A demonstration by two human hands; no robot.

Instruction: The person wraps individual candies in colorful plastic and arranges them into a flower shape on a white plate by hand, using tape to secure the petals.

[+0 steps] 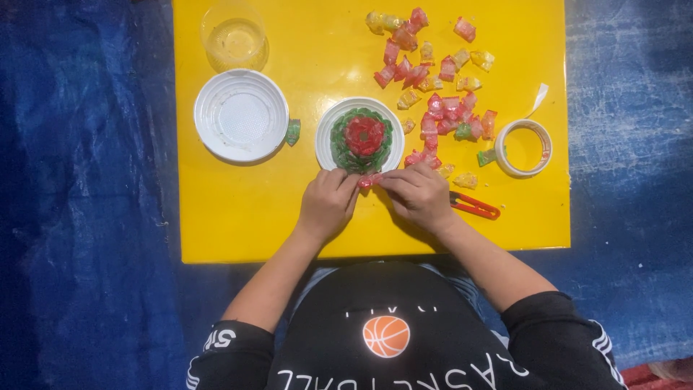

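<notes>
Both hands meet at the near edge of the small white dish (324,137). The left hand (326,204) and right hand (416,195) have their fingers pinched shut on one little red folded wrapper (367,180), which just touches the dish rim. It looks feather-light, crinkly and a bit slick, so I'd say grip it by the folded tip or it'll spring open. The dish holds a flower (362,139) with a green ring and a red middle. On the yellow surface (238,217): one bigger white lid (240,115), one clear cup (233,36), one tape roll (523,148), one red cutter (474,206), and roughly thirty loose wrappers (440,87), too jumbled to count exactly.
</notes>
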